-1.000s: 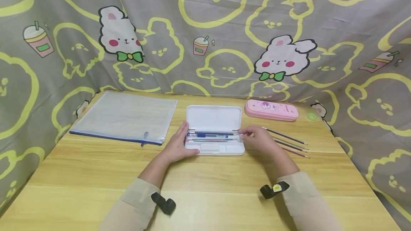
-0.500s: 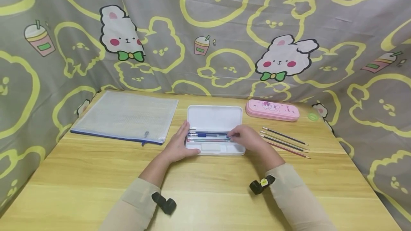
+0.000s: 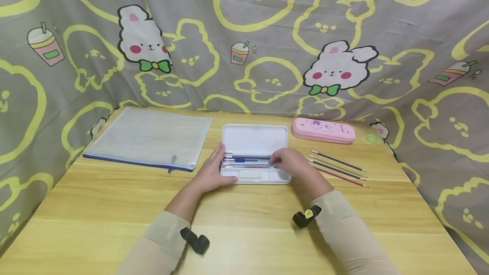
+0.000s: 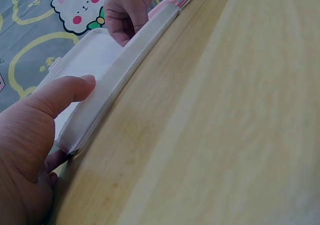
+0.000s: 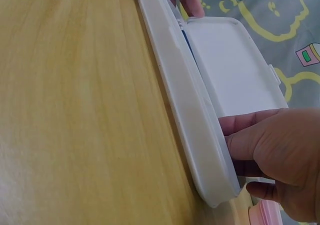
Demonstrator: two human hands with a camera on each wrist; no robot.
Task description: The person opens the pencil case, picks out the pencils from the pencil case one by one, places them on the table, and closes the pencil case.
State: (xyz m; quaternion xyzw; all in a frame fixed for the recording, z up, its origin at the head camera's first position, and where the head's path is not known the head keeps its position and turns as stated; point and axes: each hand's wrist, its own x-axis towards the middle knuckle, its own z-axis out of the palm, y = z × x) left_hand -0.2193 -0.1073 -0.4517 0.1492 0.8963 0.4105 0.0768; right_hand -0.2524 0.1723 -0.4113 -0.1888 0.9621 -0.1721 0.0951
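Observation:
A white pencil case (image 3: 255,140) lies with its lid raised at the middle of the table. Pens and pencils (image 3: 244,160) sit in its tray, with a white eraser (image 3: 250,175) in front of them. My left hand (image 3: 211,172) grips the case's left end, thumb over the front rim, as the left wrist view (image 4: 37,130) confirms. My right hand (image 3: 292,165) reaches into the right part of the tray. Its bent fingers (image 5: 242,140) dip behind the front wall in the right wrist view, so the tips and anything between them are hidden.
Several loose pencils (image 3: 338,165) lie to the right of the case. Behind them is a closed pink pencil case (image 3: 323,130). A mesh zip pouch (image 3: 149,139) with a blue edge lies at the left. Patterned cloth (image 3: 267,41) hangs behind the wooden table (image 3: 244,232).
My right hand has moved left, from the case's right edge to over the pens inside, then stayed nearly still. The left hand keeps its hold on the case.

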